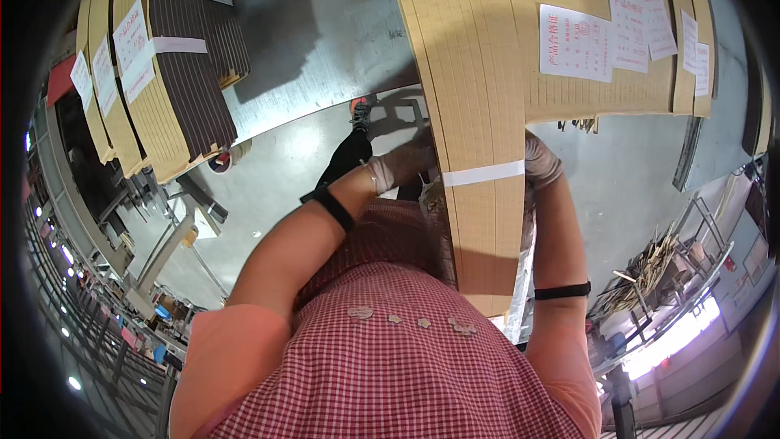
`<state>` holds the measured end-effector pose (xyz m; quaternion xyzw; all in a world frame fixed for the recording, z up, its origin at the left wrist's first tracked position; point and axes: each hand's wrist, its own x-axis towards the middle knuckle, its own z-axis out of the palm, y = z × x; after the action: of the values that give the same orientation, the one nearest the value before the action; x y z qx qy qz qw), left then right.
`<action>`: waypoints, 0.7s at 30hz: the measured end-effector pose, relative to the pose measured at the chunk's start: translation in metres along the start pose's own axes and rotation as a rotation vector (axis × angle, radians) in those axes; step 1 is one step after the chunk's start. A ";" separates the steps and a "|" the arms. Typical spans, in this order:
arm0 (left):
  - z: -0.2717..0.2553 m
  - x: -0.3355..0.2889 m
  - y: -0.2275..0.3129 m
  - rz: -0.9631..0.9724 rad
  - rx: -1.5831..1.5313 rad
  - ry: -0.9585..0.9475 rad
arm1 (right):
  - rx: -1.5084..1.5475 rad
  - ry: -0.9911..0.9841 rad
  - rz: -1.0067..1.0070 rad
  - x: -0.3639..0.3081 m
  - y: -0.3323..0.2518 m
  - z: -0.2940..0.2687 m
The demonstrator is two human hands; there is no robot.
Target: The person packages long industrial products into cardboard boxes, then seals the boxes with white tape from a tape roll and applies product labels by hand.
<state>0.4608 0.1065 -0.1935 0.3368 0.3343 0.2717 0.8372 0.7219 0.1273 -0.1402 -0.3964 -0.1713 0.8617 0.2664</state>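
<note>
A long bundle of tan cardboard strips [485,232], bound by a white paper band [484,173], reaches from the stacks towards my body and sticks out past the table edge. My left hand [409,164], in a pale glove, presses against its left side; the fingers are dark, slightly blurred and partly hidden. On the opposite side, my gloved right hand [543,161] grips the bundle near the band, its fingertips tucked out of sight. The near end of the bundle lies close to my checked apron [390,349].
More tan boards with white printed labels [576,42] are stacked at the right. Tan and dark-brown strip bundles [191,57] stand at the left on a grey metal table [317,24]. A rack of scrap strips [650,268] is at lower right; a leg and shoe [361,112] show beneath the table.
</note>
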 end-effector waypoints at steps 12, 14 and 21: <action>-0.049 -0.040 -0.004 0.163 0.788 0.041 | -1.436 0.709 -0.208 -0.044 -0.005 0.166; -0.058 -0.069 0.014 -0.101 -0.022 0.314 | -1.425 0.720 -0.226 -0.046 -0.005 0.159; 0.057 -0.058 0.110 0.272 0.806 0.235 | -1.310 0.695 -0.233 -0.061 -0.012 0.162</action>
<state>0.4416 0.1140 -0.0582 0.6443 0.4592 0.2637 0.5518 0.6340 0.0873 0.0035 -0.7026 -0.5958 0.3749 0.1042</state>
